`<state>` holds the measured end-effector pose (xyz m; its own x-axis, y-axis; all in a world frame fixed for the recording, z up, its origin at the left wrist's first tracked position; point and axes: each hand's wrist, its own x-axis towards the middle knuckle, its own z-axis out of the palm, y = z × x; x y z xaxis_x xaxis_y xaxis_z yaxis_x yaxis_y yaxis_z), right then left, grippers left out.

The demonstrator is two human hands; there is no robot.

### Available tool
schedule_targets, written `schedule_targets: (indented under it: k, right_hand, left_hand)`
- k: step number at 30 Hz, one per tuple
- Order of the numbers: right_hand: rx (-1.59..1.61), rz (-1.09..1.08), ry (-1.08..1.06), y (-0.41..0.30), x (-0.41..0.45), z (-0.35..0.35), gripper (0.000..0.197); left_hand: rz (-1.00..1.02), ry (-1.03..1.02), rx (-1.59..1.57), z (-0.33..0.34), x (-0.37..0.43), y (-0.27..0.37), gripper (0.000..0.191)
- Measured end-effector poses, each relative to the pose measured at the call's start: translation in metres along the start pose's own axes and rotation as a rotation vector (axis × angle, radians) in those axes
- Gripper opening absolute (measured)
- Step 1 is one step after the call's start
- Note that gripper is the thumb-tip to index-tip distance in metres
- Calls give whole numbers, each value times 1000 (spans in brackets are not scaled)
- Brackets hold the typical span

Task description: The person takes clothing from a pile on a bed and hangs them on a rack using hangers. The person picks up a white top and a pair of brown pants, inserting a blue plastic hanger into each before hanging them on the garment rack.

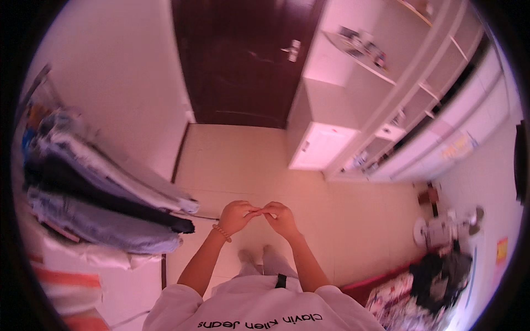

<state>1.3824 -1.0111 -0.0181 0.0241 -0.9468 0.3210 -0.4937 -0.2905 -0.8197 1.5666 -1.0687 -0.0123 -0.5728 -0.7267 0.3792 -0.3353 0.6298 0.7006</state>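
My left hand [236, 217], with a beaded bracelet [222, 233] at its wrist, is held out in front of my body above the floor. My right hand [281, 218] meets it there, and the fingertips of both touch. On each hand the thumb and index finger are pinched together. No object shows between them, though something very small could be hidden. Below the hands are my legs and feet [257, 255] on the tiled floor [248, 165].
Clothes [107, 186] hang on a rack at the left. A dark door [244, 62] with a metal handle [293, 50] stands ahead. To the right are a white cabinet [323, 145] and shelves [360, 62] with small items. A dark cloth heap [439, 277] lies at lower right.
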Motion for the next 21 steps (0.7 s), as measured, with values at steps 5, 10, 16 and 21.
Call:
schedule_targets:
  k: [5,10,16,21]
  right_hand:
    - [-2,181,104,33,-64,-34,22]
    - [-68,223,274,27,-103,-77,24]
    - [-127,264,449,10,-155,-117,20]
    - [-125,364,702,6,-225,-155,15]
  left_hand:
    - [110,-254,-46,59,10,22,14]
    - [244,-327,-35,95,28,68,11]
    - [398,-329,-91,134,34,115,10]
    - [350,-332,-119,176,17,167,7]
